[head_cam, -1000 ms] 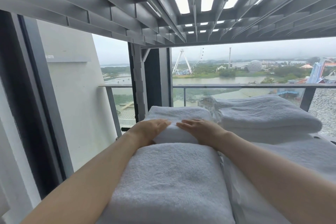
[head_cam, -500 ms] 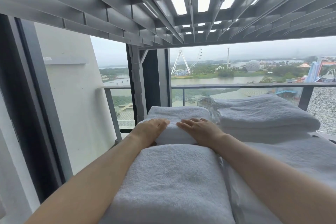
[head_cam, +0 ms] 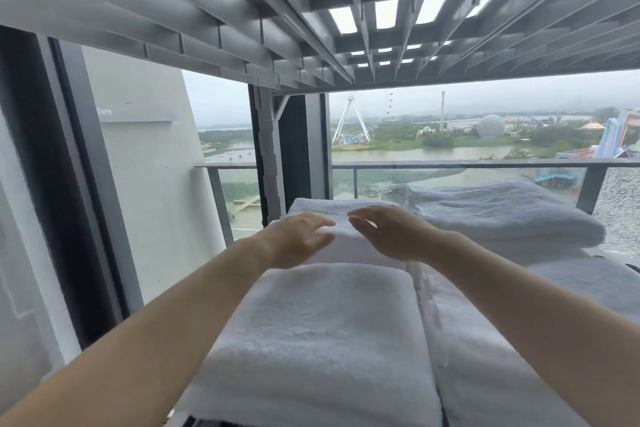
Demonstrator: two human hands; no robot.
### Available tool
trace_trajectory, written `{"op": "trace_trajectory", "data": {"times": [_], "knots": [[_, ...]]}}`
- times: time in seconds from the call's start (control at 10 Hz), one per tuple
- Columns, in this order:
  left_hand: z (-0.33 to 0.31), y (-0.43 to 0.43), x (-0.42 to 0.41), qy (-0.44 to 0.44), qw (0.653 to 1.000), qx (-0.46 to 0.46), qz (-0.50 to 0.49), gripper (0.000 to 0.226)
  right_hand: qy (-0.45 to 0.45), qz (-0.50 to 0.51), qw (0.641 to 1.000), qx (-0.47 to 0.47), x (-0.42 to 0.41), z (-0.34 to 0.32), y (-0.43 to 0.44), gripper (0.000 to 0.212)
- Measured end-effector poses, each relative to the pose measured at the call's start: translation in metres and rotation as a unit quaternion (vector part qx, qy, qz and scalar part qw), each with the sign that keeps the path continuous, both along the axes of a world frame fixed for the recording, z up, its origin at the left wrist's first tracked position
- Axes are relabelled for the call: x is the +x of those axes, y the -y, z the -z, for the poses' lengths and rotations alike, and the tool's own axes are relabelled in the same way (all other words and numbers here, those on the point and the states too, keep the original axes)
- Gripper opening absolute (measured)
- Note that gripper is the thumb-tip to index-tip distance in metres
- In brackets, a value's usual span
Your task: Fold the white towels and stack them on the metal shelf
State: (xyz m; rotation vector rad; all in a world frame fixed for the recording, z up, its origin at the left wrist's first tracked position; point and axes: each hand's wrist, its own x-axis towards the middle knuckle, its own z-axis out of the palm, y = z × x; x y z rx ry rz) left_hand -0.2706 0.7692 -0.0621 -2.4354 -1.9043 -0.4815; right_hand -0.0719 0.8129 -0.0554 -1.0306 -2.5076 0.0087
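Observation:
Folded white towels fill the metal shelf. A thick folded towel (head_cam: 322, 333) lies nearest me, and a smaller folded towel (head_cam: 341, 215) sits behind it. My left hand (head_cam: 298, 239) and my right hand (head_cam: 391, 236) hover just over the near edge of that smaller towel, fingers loosely spread and holding nothing. Both forearms reach in over the near towel. A stack of folded towels (head_cam: 498, 215) stands at the back right, with more white towel (head_cam: 485, 357) flat on the right.
The grey slatted upper shelf (head_cam: 311, 28) hangs low overhead. A dark shelf post (head_cam: 266, 156) stands at the back left. Behind the shelf, a window shows a balcony railing (head_cam: 450, 166). A dark window frame (head_cam: 79, 184) and a white wall are to the left.
Both hands have lifted off the small back towel and drawn slightly back, fingers now spread in the air. The towel stays where it was.

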Motion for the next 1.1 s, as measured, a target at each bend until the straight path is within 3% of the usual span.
{"op": "trace_trajectory", "data": {"times": [0.2,0.4,0.6,1.0,1.1], "knots": [[0.003,0.066,0.025,-0.019,0.998,-0.05,0.046,0.044,0.048,0.001,0.999,-0.012,0.0,0.011,0.061,0.05],[0.023,0.124,0.025,-0.019,0.999,-0.031,0.01,0.051,0.011,0.018,1.0,-0.015,0.009,0.034,0.102,0.042],[0.053,0.116,0.038,-0.015,0.999,-0.011,-0.035,0.053,0.019,0.009,0.999,-0.05,0.009,0.05,0.092,0.043],[0.04,0.09,0.037,-0.027,0.999,-0.026,-0.039,0.056,0.009,0.035,0.998,-0.049,0.012,0.041,0.069,0.042],[0.035,0.107,0.042,-0.012,0.998,0.044,-0.038,0.055,-0.031,0.035,0.999,-0.024,0.018,0.039,0.085,0.047]]}}
